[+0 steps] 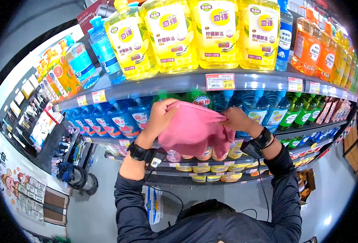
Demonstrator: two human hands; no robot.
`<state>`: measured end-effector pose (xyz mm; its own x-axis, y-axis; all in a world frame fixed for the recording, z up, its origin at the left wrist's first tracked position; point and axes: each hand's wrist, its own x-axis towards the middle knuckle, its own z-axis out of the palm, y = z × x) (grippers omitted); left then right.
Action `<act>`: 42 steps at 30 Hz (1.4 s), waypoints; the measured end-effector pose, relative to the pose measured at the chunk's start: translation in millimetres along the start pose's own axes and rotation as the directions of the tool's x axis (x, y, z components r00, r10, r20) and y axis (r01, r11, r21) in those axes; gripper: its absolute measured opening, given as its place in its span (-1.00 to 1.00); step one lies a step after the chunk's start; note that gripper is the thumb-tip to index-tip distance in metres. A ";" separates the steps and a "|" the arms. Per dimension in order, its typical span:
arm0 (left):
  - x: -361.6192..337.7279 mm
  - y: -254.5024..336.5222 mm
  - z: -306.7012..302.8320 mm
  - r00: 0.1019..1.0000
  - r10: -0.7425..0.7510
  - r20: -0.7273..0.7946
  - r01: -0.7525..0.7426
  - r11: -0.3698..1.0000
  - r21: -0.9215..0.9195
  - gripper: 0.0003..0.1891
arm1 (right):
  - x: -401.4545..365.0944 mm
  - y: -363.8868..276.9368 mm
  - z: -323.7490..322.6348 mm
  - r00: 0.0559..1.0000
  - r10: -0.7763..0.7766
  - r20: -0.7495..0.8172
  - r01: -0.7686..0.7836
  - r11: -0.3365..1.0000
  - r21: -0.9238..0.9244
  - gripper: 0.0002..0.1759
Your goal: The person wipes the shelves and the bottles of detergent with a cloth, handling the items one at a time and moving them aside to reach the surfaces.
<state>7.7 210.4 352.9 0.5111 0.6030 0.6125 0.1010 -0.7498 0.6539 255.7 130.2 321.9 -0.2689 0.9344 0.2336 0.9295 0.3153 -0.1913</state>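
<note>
A pink cloth hangs between both my hands, in front of a shop shelf. My left hand grips its upper left edge. My right hand pinches its upper right edge. Both wrists wear black bands with small devices and cables. Behind the cloth stand blue bottles on the middle shelf. Several big yellow detergent bottles fill the top shelf just above my hands.
A grey shelf edge carries price tags. Orange bottles stand top right, green bottles right of the cloth. Low yellow tubs line the bottom shelf. A side rack of small goods stands left, over grey floor.
</note>
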 end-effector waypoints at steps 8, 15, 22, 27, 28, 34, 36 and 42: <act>1.5 1.7 -6.4 0.992 -0.124 0.017 0.126 0.976 -0.179 -0.85 | -11.2 -7.0 -12.8 0.999 0.035 -0.010 -0.020 0.746 0.666 -0.77; -43.5 47.6 9.8 0.722 0.008 0.692 0.358 0.851 -0.383 -0.63 | -22.7 -2.3 14.1 0.967 0.238 -0.097 0.092 0.034 0.995 -0.70; -57.8 13.5 35.4 0.793 -0.223 0.567 0.499 0.773 -0.393 -0.81 | -39.0 -19.8 4.6 0.964 0.260 -0.047 0.058 -0.037 0.998 -0.73; -66.3 -12.0 59.2 0.895 -0.200 0.398 0.396 0.769 -0.503 -0.75 | -38.9 -29.3 5.9 0.986 0.164 -0.009 0.063 -0.328 0.943 -0.67; -68.6 -13.4 67.4 0.907 -0.202 0.370 0.388 0.742 -0.546 -0.72 | -36.4 -29.3 8.4 0.984 0.153 0.094 -0.008 -0.488 0.873 -0.65; -64.8 6.7 91.0 0.981 -0.175 0.085 0.194 0.903 -0.383 -0.73 | -32.9 -45.8 26.2 0.987 0.139 -0.082 0.130 -0.378 0.917 -0.71; -69.1 -5.0 88.2 0.976 -0.210 0.066 0.220 0.914 -0.341 -0.76 | -35.9 -50.3 25.5 0.961 0.222 -0.163 0.208 -0.198 0.958 -0.77; -84.1 -18.3 80.2 0.940 -0.255 0.229 0.330 0.851 -0.409 -0.75 | -41.8 -24.0 53.0 0.922 0.213 -0.324 0.260 0.281 0.924 -0.81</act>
<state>31.4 151.6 253.8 0.6496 0.6953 0.3076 -0.0948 -0.3274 0.9401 231.2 92.4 266.2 0.0317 0.8749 0.4833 -0.0414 0.4842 -0.8740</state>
